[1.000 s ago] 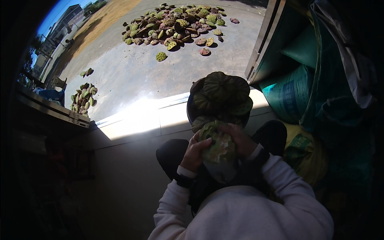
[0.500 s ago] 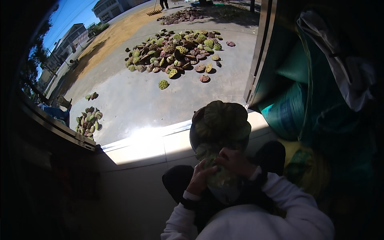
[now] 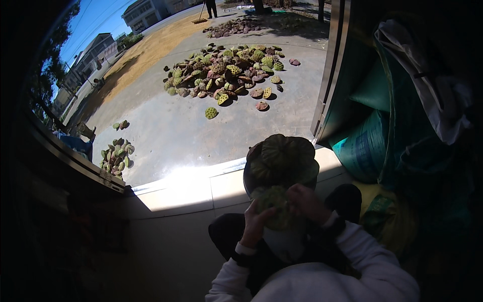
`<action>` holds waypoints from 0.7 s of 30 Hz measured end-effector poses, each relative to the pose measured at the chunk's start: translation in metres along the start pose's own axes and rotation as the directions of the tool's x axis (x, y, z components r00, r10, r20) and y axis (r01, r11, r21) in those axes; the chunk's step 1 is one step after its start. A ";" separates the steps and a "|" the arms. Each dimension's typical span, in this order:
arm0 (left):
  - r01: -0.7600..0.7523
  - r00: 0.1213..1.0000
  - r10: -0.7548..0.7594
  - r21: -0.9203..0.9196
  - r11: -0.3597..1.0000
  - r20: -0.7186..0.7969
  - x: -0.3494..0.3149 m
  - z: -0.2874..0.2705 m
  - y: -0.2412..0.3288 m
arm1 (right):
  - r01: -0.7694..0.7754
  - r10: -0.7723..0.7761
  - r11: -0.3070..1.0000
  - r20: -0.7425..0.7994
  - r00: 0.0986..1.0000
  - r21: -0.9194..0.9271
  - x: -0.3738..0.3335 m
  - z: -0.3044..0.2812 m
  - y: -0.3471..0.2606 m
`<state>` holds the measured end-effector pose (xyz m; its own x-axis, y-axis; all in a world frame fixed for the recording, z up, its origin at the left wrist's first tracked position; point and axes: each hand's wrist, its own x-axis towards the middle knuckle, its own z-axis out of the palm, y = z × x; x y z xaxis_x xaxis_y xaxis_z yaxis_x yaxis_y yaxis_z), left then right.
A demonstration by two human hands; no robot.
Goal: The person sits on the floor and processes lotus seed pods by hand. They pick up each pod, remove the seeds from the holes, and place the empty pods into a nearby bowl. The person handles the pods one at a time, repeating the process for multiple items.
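A green lotus seed pod (image 3: 274,200) is held up between my knees, in shade. My left hand (image 3: 255,222) grips its left and near side, the thumb lying across its face. My right hand (image 3: 308,202) is closed at the pod's right edge, fingertips bent in; whatever they pinch is too dark to make out. Just beyond, large lotus pods (image 3: 283,157) fill a dark round tub (image 3: 246,177). Below my hands, a pale container or bag (image 3: 285,243) sits between my legs, its contents hidden.
Outside the doorway, a big heap of lotus pods (image 3: 221,73) lies on concrete, with a smaller pile (image 3: 116,155) at left. Green sacks (image 3: 365,143) stack against the right door frame (image 3: 329,75). Far off, a person (image 3: 211,7) stands by a rake (image 3: 199,21).
The held pod has come up and its face shows more plainly. My right hand has shifted from over the pod to its right edge. The whole view has tilted slightly.
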<state>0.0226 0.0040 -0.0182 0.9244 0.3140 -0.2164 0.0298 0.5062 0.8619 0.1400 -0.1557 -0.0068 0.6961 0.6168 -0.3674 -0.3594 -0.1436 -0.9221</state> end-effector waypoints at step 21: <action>-0.035 0.999 0.036 0.037 0.999 -0.030 0.001 -0.001 0.015 | 0.115 -0.117 0.992 0.054 0.992 0.045 0.015 0.000 0.005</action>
<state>0.0235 0.0131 -0.0059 0.9129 0.3562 -0.1991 0.0117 0.4650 0.8852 0.1483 -0.1472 -0.0170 0.6988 0.6703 -0.2497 -0.3047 -0.0368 -0.9517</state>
